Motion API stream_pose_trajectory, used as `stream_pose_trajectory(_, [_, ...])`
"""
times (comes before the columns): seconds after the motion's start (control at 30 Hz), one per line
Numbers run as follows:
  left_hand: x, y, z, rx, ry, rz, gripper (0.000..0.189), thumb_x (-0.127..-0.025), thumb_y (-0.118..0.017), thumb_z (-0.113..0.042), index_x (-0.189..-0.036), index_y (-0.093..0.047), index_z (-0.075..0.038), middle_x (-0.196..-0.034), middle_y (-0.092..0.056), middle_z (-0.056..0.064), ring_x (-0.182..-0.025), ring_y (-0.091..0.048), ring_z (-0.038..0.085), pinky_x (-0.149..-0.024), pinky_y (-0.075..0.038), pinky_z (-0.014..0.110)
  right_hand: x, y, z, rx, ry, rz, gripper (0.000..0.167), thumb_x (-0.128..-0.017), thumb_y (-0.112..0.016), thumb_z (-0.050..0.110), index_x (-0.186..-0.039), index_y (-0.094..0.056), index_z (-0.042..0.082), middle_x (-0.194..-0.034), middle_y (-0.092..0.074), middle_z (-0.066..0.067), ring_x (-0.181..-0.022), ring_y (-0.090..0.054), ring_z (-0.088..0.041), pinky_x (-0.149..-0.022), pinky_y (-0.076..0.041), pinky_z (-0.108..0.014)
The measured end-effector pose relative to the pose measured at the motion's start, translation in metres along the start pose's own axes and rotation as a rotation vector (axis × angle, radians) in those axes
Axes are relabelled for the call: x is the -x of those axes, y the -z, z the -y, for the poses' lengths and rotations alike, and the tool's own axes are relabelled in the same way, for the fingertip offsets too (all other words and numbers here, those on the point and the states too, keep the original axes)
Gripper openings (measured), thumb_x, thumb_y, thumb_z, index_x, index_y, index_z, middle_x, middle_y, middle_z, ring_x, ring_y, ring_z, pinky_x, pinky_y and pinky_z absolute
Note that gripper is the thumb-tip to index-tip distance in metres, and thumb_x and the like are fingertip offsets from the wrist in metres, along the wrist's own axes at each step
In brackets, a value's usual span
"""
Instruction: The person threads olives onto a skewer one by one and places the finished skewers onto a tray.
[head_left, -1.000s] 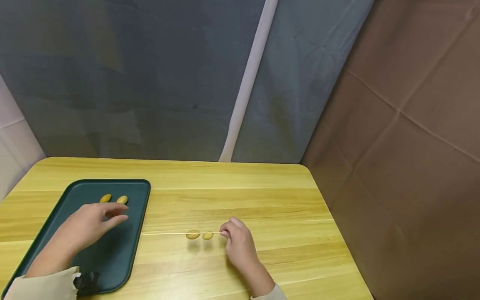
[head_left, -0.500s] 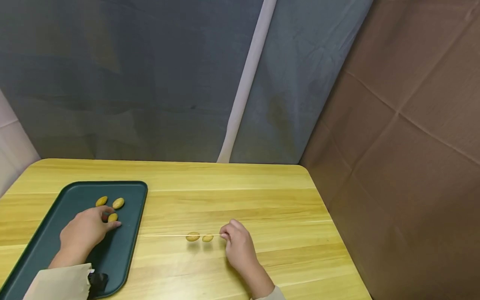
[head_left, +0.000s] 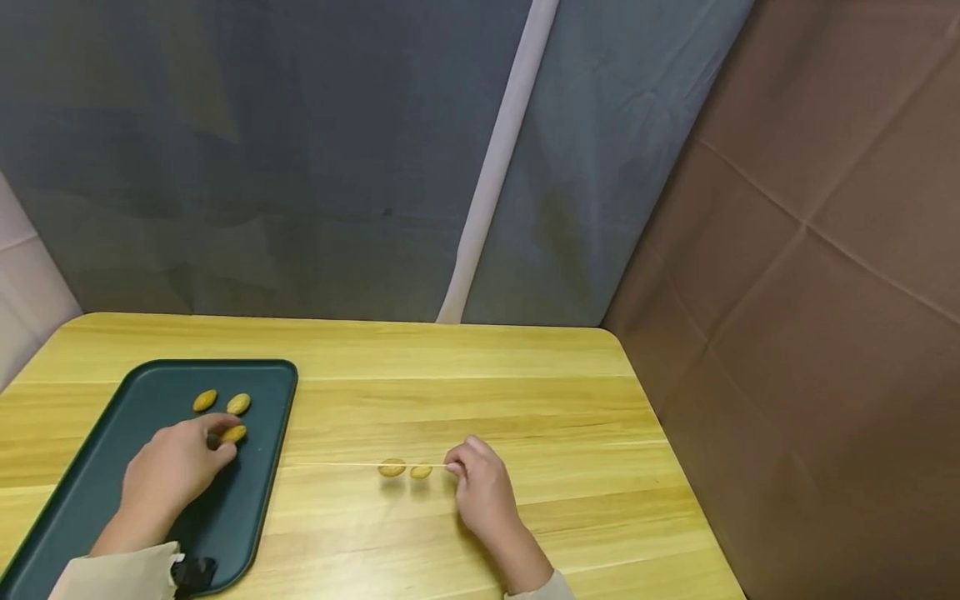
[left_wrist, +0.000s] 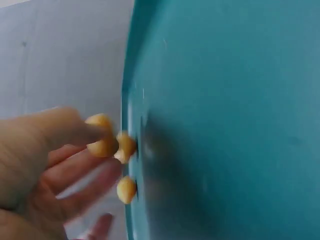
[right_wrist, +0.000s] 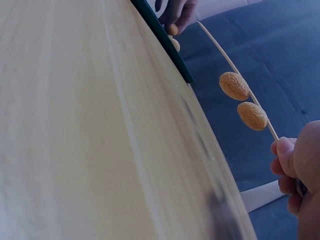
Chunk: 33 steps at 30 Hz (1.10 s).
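My left hand (head_left: 171, 467) is over the dark green tray (head_left: 281, 433). Thumb and forefinger pinch a yellow-brown oval piece (left_wrist: 102, 135), its exact kind unclear. Just beyond the fingertips, one oval piece (head_left: 205, 401) and another oval piece (head_left: 239, 404) lie on the tray. My right hand (head_left: 486, 492) grips one end of a thin wooden skewer (right_wrist: 220, 47) and holds it level above the table, pointing left. Threaded on it are a larger wrinkled oval piece (head_left: 392, 468) and a smaller wrinkled oval piece (head_left: 422, 472), near the right fingers and slightly apart.
The wood-grain table (head_left: 600, 467) extends right of the tray, ending at a rounded far-right corner. Behind it hangs a grey cloth (head_left: 315, 167) with a pale strip (head_left: 501, 150). A brown cloth (head_left: 825, 333) stands along the right side.
My left hand has come down and back on the tray, and the piece between its fingers now shows and has turned slightly. My right hand and the skewer have stayed nearly still.
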<state>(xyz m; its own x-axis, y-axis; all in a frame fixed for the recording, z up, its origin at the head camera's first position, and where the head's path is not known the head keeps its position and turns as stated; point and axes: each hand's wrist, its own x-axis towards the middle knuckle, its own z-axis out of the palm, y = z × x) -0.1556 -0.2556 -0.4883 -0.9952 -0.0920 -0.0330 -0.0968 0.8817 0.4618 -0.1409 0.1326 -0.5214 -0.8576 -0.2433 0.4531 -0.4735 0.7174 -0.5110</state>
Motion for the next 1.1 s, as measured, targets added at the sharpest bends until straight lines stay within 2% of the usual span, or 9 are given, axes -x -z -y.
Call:
stream_pose_trajectory(0.13, [0.002,0.001,-0.015,0.05,-0.147,-0.021,0.034,-0.087,-0.076,-0.01,-0.118,-0.068,0.0,-0.095,-0.07,0.018,-0.08,-0.064,0.032,-0.063,-0.05,0.048,-0.002,0.003,-0.003,-0.016,0.012,-0.038,0.007,-0.084,-0.076,0.008,-0.084,-0.069,0.01,-0.08,-0.057,0.006,-0.073,-0.055,-0.006,-0.068,-0.051,-0.019])
stream_pose_trajectory(0.27, [0.007,-0.001,-0.032,0.097,-0.296,-0.054,0.029,-0.085,-0.079,-0.007,-0.112,-0.071,-0.004,-0.096,-0.071,0.01,-0.084,-0.066,0.031,-0.065,-0.052,0.045,-0.002,0.006,-0.006,-0.051,0.013,-0.051,0.005,-0.085,-0.074,0.008,-0.084,-0.069,0.008,-0.079,-0.056,0.005,-0.072,-0.054,-0.006,-0.066,-0.05,-0.019])
stream_pose_trajectory(0.4, [0.013,-0.003,-0.043,0.158,-0.378,-0.054,0.029,-0.085,-0.079,-0.004,-0.113,-0.072,-0.008,-0.1,-0.071,0.005,-0.085,-0.064,0.025,-0.06,-0.044,0.034,-0.004,0.008,-0.008,-0.071,0.013,-0.06,0.006,-0.088,-0.071,0.012,-0.085,-0.069,0.007,-0.079,-0.055,0.005,-0.071,-0.053,-0.006,-0.065,-0.05,-0.019])
stream_pose_trajectory(0.43, [0.015,-0.003,-0.045,0.174,-0.393,-0.047,0.03,-0.085,-0.079,-0.004,-0.114,-0.073,-0.009,-0.102,-0.071,0.003,-0.086,-0.063,0.023,-0.062,-0.047,0.035,-0.004,0.009,-0.008,-0.073,0.013,-0.065,0.007,-0.088,-0.07,0.012,-0.085,-0.069,0.006,-0.079,-0.055,0.005,-0.071,-0.052,-0.006,-0.064,-0.05,-0.019])
stream_pose_trajectory(0.57, [0.018,-0.002,-0.048,0.213,-0.436,0.001,0.03,-0.087,-0.078,-0.004,-0.115,-0.073,-0.015,-0.103,-0.069,-0.006,-0.089,-0.06,0.011,-0.072,-0.054,0.038,-0.005,0.01,-0.01,-0.074,0.019,-0.094,0.005,-0.086,-0.073,0.009,-0.084,-0.068,0.008,-0.078,-0.054,0.006,-0.07,-0.051,-0.006,-0.063,-0.049,-0.02])
stream_pose_trajectory(0.63, [0.018,-0.002,-0.048,0.228,-0.448,0.023,0.029,-0.088,-0.078,-0.006,-0.115,-0.073,-0.017,-0.103,-0.068,-0.01,-0.09,-0.06,0.005,-0.081,-0.056,0.043,-0.005,0.011,-0.011,-0.072,0.02,-0.111,0.008,-0.083,-0.075,0.005,-0.083,-0.068,0.009,-0.078,-0.054,0.006,-0.069,-0.051,-0.005,-0.062,-0.049,-0.02])
stream_pose_trajectory(0.77, [0.019,-0.001,-0.047,0.273,-0.451,0.049,0.027,-0.091,-0.076,-0.009,-0.116,-0.073,-0.017,-0.104,-0.068,-0.01,-0.088,-0.059,0.001,-0.077,-0.056,0.037,-0.006,0.011,-0.013,-0.069,0.013,-0.115,0.01,-0.081,-0.076,0.003,-0.082,-0.068,0.009,-0.077,-0.054,0.006,-0.069,-0.051,-0.005,-0.062,-0.049,-0.02])
stream_pose_trajectory(1.1, [0.019,-0.003,-0.048,0.351,-0.444,0.093,0.026,-0.094,-0.073,-0.009,-0.119,-0.073,-0.011,-0.113,-0.071,0.001,-0.092,-0.065,0.002,-0.076,-0.057,0.028,-0.006,0.014,-0.012,-0.063,0.002,-0.094,0.007,-0.083,-0.075,0.005,-0.083,-0.07,0.008,-0.078,-0.056,0.005,-0.07,-0.052,-0.006,-0.064,-0.05,-0.02])
